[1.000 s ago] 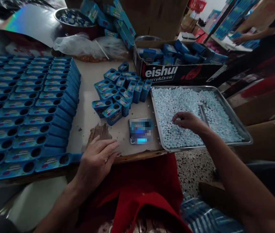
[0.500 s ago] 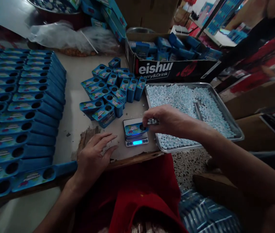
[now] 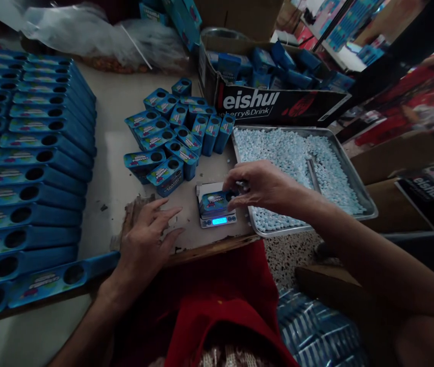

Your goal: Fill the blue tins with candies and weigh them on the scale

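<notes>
— What sits farthest left on the surface?

— Long rows of blue boxes, each with a round hole on top, packed side by side and running away from the person. Right of them, past a bare strip, is a loose cluster of small blue tins, some upright, some tipped.

— And the left hand?

— It lies flat near the front edge, palm down, fingers spread and pointing toward the scale. It holds nothing and is apart from the scale, just to its left.

— What is on the scale?

— One small blue tin, lying on the platform with its long side running left to right and its round opening at the right end. The lit display faces the person.

— So which hand is at the tin?

— The right hand. It comes in from the right, over the near left corner of the metal tray, fingertips pinched together right at the tin's opening. Whether anything is between the fingertips I cannot tell; they are closed small, not gripping the tin itself.

— What is in the tray?

— A bed of pale blue candies with a small metal scoop lying among them. Behind it stands a cardboard carton filled with more blue tins.
</notes>
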The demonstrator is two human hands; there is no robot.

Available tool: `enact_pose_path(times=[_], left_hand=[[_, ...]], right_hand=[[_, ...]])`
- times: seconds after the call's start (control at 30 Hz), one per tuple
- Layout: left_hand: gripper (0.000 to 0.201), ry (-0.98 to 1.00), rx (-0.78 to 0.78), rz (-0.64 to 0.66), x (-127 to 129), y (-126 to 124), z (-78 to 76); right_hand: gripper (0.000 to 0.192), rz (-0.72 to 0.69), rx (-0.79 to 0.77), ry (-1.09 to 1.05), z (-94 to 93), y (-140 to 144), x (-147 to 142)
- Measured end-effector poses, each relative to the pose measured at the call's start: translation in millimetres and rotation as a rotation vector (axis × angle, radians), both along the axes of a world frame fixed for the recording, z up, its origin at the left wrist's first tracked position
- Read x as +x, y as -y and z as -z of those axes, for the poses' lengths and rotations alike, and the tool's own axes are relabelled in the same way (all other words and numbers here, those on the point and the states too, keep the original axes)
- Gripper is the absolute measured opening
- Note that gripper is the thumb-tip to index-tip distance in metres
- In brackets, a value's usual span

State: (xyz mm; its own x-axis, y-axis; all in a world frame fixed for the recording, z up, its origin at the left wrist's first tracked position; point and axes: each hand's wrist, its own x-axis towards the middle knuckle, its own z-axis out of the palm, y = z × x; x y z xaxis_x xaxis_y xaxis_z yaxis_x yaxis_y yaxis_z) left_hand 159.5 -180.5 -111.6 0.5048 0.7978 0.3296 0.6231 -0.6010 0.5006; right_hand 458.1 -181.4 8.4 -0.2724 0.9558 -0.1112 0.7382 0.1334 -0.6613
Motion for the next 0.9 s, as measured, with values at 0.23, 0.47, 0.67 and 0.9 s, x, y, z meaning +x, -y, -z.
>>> enact_pose_path(times=[0.23,0.47,0.67,0.9], left_hand=[[0.019,0.255,-0.054,-0.047,24,-2,-23.2],[0.013,0.268,-0.096,0.02,61,-16,-54.8],[0.011,0.172,-0.182,-0.004,72,-22,-60.5],[0.014,0.176,-0.14,-0.041,71,-25,-57.9]], right_hand=[[0.041,0.28,-0.09,-0.295,10.6,-1,5],[0.016,-0.056,0.083,0.109,1.4,1,-5],[0.012,-0.177,0.187,0.281,2.8,-1,-5],[0.017,-0.144,0.214,0.199,1.4,9,-8]])
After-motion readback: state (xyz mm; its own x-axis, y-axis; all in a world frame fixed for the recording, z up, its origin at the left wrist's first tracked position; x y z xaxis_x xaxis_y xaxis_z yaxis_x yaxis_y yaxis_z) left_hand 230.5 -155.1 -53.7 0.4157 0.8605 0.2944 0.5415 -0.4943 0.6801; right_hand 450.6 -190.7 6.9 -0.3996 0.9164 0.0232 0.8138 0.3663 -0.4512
